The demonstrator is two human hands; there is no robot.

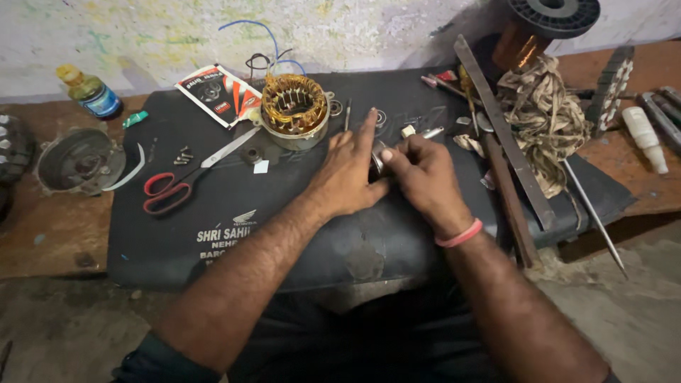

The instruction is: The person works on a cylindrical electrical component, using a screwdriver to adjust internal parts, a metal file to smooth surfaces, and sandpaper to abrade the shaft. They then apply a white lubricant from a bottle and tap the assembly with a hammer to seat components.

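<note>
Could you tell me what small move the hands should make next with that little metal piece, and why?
Probably lift the small metal piece slightly clear of the black mat: the right hand pinches it low while the left hand lies flat beside it, hiding most of it.

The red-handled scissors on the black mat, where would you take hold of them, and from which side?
Probably by the red handle loops, coming from the near left. The scissors lie flat with blades shut, tip pointing up-right toward the copper-wound stator. The loops sit on bare black mat, away from the small screws, with finger room inside.
</note>
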